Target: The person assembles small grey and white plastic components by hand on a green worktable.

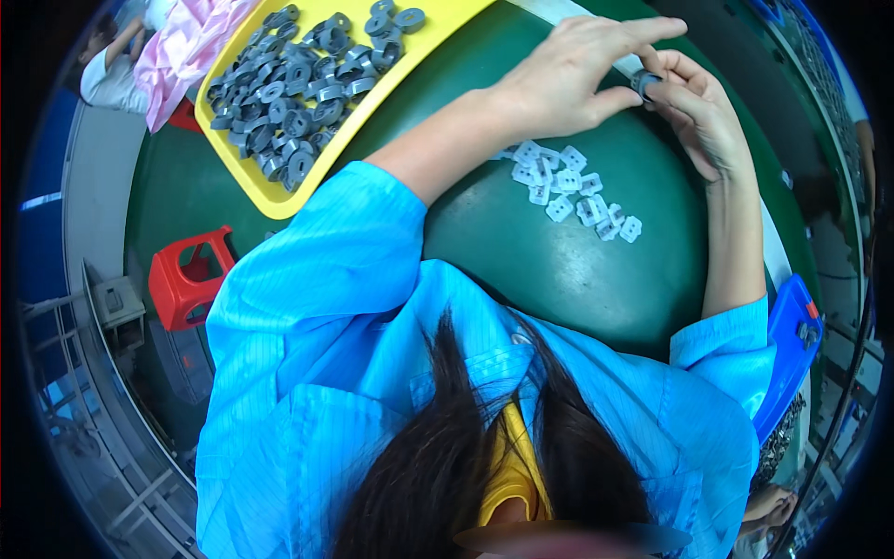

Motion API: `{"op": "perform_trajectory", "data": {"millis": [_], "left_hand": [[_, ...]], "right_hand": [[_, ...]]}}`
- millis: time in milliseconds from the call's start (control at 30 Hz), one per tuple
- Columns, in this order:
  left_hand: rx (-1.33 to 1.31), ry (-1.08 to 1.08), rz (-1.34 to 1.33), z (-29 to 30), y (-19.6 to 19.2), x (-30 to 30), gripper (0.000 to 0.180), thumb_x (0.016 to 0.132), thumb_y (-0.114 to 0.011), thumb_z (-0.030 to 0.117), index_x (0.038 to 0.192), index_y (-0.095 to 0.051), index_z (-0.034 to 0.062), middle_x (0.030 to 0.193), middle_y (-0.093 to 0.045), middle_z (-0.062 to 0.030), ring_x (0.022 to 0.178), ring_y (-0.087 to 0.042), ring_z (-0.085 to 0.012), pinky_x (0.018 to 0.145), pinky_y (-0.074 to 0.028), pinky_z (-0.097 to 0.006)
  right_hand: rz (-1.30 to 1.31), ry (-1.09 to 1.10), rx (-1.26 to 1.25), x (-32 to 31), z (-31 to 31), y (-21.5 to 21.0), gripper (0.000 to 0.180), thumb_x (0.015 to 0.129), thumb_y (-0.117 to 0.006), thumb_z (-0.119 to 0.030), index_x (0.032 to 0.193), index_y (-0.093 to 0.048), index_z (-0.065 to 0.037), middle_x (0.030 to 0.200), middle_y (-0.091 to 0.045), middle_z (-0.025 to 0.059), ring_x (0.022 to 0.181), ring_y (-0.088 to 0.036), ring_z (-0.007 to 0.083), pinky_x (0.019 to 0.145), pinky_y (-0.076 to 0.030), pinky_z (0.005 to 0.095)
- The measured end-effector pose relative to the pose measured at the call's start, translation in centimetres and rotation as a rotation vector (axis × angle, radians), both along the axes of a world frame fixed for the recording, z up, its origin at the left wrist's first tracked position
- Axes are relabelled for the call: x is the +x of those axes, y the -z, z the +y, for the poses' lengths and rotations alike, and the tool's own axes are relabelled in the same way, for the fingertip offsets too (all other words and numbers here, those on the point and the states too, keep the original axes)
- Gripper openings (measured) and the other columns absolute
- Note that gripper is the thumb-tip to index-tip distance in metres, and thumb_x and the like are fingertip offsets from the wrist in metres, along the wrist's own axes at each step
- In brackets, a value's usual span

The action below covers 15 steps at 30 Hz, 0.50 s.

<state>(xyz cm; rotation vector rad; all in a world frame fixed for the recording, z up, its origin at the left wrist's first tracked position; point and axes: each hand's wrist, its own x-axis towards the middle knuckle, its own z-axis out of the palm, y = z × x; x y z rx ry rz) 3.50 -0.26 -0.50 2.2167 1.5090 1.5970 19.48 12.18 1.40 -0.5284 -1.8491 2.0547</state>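
My right hand (700, 116) pinches a small grey plastic ring (644, 84) between thumb and fingers, above the far right of the green table. My left hand (579, 76) is beside it. Its index finger is stretched out past the ring, and its thumb tip reaches close to the ring's near side. Whether the left fingertips touch the ring I cannot tell. Below the hands, several small whitish, clear plastic pieces (563, 177) lie in a loose group on the table (568, 270). A yellow tray (279, 207) to the left of my left forearm holds a heap of grey rings (298, 102).
A red plastic stool (191, 279) stands at the left. On the right, next to my sleeve, lies a blue tray (787, 354) with small parts. Pink cloth (191, 56) and another person's arm (121, 42) show at the far left; another person's hand (771, 505) is at the lower right.
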Motion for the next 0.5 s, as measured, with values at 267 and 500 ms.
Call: {"op": "perform_trajectory", "data": {"millis": [267, 500], "left_hand": [[-0.162, 0.022, 0.048, -0.3, 0.0, -0.1, 0.074, 0.078, -0.068, 0.003, 0.144, -0.038, 0.0189, 0.110, -0.065, -0.0028, 0.110, -0.057, -0.0260, 0.104, -0.037, -0.043], [-0.171, 0.029, 0.137, -0.9, -0.6, -0.5, 0.069, 0.081, -0.068, 0.007, 0.143, -0.039, 0.0180, 0.113, -0.064, -0.0038, 0.113, -0.056, -0.0261, 0.103, -0.039, -0.044]], "right_hand": [[-0.208, -0.035, 0.092, 0.2, 0.0, -1.0, 0.017, 0.082, -0.067, -0.003, 0.098, -0.061, -0.004, 0.084, -0.063, -0.0001, 0.075, -0.061, 0.0071, 0.074, -0.050, 0.0214], [-0.179, -0.023, 0.123, -0.1, -0.2, -0.4, 0.019, 0.080, -0.064, -0.001, 0.098, -0.061, -0.003, 0.083, -0.062, -0.0005, 0.075, -0.060, 0.0067, 0.073, -0.051, 0.0211]]}}
